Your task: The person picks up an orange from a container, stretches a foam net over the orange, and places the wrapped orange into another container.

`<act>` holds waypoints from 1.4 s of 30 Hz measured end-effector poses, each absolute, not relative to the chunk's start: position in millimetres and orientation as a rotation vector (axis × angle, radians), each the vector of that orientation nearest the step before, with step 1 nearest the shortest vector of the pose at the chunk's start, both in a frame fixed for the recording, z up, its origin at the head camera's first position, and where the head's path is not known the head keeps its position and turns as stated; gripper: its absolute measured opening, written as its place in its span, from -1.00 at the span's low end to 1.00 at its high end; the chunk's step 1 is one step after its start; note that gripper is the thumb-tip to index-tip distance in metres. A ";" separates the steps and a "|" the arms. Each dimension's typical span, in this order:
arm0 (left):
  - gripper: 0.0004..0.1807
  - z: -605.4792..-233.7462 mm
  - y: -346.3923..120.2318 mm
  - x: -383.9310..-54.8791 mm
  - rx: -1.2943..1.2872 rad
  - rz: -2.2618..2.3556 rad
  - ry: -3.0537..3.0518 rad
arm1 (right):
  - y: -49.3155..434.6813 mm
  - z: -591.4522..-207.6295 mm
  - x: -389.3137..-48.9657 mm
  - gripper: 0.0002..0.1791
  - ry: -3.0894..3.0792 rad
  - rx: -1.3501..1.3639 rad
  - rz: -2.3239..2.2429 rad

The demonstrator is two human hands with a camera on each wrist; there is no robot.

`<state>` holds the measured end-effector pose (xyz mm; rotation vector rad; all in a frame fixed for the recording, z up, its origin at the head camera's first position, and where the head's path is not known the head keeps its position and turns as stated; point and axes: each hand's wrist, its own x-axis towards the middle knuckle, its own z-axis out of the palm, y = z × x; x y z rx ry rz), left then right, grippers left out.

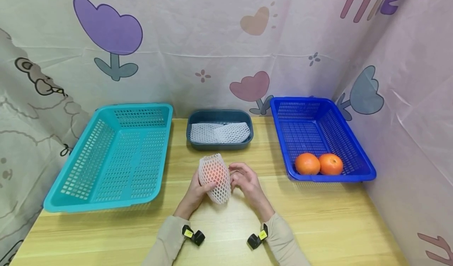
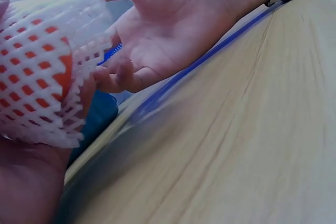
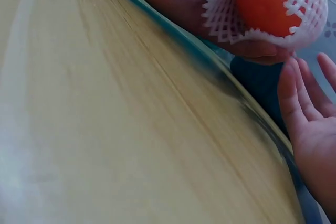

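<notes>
Gripped in my left hand point(image 1: 194, 191) is an orange point(image 3: 260, 3) inside a white foam net sleeve point(image 1: 220, 191). The thumb lies across the front of the net and the palm supports it from below. Part of the fruit shows bare through the sleeve's open end in the right wrist view. My right hand point(image 1: 248, 183) is at the right side of the sleeve, its fingers loosely bent and fingertips right at the net's edge. In the left wrist view, the palm of that right hand point(image 2: 173, 24) faces the camera and holds nothing.
A dark tray point(image 1: 220, 145) behind the hands contains flat white foam nets point(image 1: 231, 133). To the left stands a turquoise basket point(image 1: 106, 207). The blue basket point(image 1: 354, 148) on the right has two oranges point(image 1: 307, 164) near its front. Printed cloth hangs behind and beside the table point(image 1: 336, 226).
</notes>
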<state>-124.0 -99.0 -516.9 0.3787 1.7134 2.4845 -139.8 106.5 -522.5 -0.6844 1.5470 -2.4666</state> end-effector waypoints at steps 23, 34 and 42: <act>-0.15 -518.5 -98.9 -128.0 0.435 2.389 1.808 | 107.5 -522.3 -139.9 -0.44 1.674 -0.692 -2.378; -0.08 -521.6 -97.0 -130.7 0.567 2.313 1.828 | 110.9 -519.7 -138.8 -0.10 1.701 -0.694 -2.156; -0.12 -524.0 -97.9 -131.9 0.626 2.347 1.854 | 111.8 -520.9 -141.1 -0.09 1.652 -0.717 -2.196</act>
